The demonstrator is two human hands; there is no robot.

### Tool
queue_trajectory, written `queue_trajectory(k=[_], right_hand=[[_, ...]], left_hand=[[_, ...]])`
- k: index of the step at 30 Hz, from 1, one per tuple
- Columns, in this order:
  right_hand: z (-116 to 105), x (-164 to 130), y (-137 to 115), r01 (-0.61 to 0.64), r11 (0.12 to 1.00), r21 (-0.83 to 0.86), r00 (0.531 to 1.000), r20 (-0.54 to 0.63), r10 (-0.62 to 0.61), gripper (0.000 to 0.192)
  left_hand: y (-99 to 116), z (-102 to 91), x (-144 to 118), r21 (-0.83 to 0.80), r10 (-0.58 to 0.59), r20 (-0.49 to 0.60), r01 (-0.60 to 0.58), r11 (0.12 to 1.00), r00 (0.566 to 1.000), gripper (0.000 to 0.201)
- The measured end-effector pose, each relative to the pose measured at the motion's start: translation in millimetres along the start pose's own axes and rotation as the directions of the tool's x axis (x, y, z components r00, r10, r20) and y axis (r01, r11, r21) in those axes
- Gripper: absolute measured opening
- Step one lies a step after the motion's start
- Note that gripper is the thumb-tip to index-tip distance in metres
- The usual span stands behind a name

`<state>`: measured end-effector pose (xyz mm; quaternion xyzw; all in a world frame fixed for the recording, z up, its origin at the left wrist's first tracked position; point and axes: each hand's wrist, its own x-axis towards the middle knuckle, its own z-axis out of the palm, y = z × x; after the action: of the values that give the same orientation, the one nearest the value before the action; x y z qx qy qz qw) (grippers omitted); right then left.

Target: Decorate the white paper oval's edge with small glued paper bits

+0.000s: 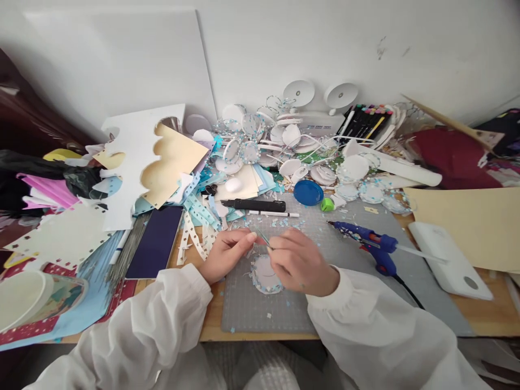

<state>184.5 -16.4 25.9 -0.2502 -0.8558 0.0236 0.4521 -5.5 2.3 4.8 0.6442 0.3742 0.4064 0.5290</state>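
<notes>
Over the grey cutting mat [260,317], my right hand [300,262] is closed around slim metallic tweezers [264,237], whose tip points up and left. My left hand [227,252] is beside that tip with thumb and forefinger pinched together. Whatever lies between those fingers is too small or hidden to name. Below the hands, a round white paper disc [266,275] with small blue and white bits around its rim lies on the mat; my right hand covers part of its right edge. Tiny blue confetti pieces are scattered around it.
A blue glue gun [365,238] with a cord lies to the right, near a white power bank [450,260]. A black pen [255,205] and blue lid [307,193] sit beyond the hands. Decorated discs [247,130] pile up behind. Left are a dark blue box [154,244] and a plastic tub [40,298].
</notes>
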Motion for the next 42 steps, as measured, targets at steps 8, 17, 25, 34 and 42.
queue_trajectory(k=[8,17,25,34,42], right_hand=[[14.2,25.3,-11.0,0.363,0.816,-0.450,0.929,0.243,-0.280,0.023],[-9.0,30.4,6.0,-0.023,0.993,0.116,0.923,0.384,-0.023,0.023],[3.5,25.4,25.5,-0.652,0.597,0.468,0.755,0.473,0.454,0.040],[-19.8,33.8,43.1,-0.747,0.566,0.350,0.659,0.273,0.701,0.021],[-56.0,47.0,57.5,-0.559,0.655,0.509,0.584,-0.319,0.746,0.015]], left_hand=[[-3.8,1.3,-2.5,-0.235,-0.171,-0.007,0.164,0.958,0.985,0.051],[-4.5,0.6,5.5,-0.422,-0.273,-0.042,0.231,0.877,0.961,0.038],[-7.7,-2.8,0.0,-0.374,-0.246,0.077,0.257,0.891,0.966,0.035],[-9.2,-3.5,0.3,-0.310,-0.252,0.069,0.260,0.914,0.965,0.033],[-6.3,-2.9,2.4,-0.309,-0.254,0.047,0.256,0.916,0.966,0.033]])
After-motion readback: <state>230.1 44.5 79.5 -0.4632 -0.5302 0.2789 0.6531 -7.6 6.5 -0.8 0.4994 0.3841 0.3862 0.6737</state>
